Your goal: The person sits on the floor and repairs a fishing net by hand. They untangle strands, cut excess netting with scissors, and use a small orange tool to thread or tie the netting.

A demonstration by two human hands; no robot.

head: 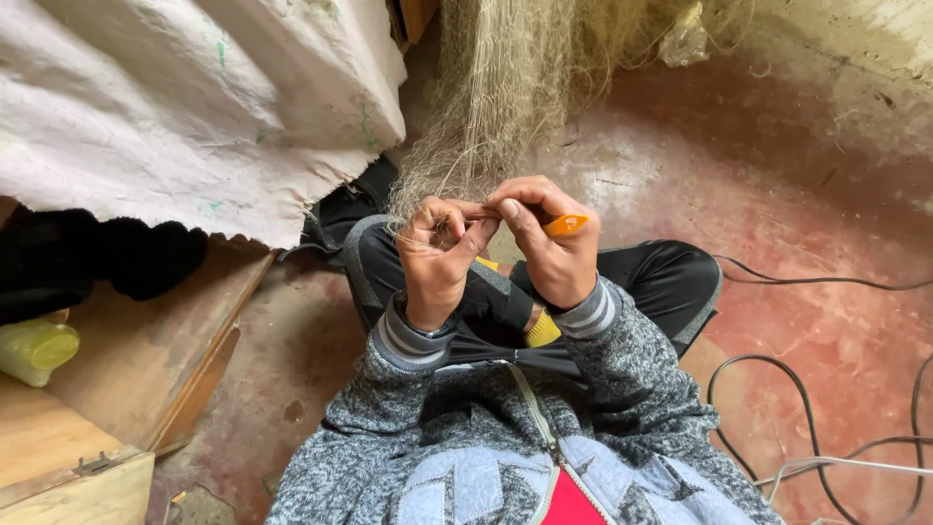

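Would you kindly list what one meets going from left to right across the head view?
Yellow bottle → black fleece → white cloth → left hand → right hand holding an orange netting needle → black cables.

A single head-worn camera looks steeply down the person's own chest and lap, so the grey knitted jacket fills the bottom edge. It faces forward and down onto the red-stained concrete floor. Both hands sit close, near the middle of the frame. The wide lens takes in a wooden box at left and black cables at right. There is no second view to overlap with.
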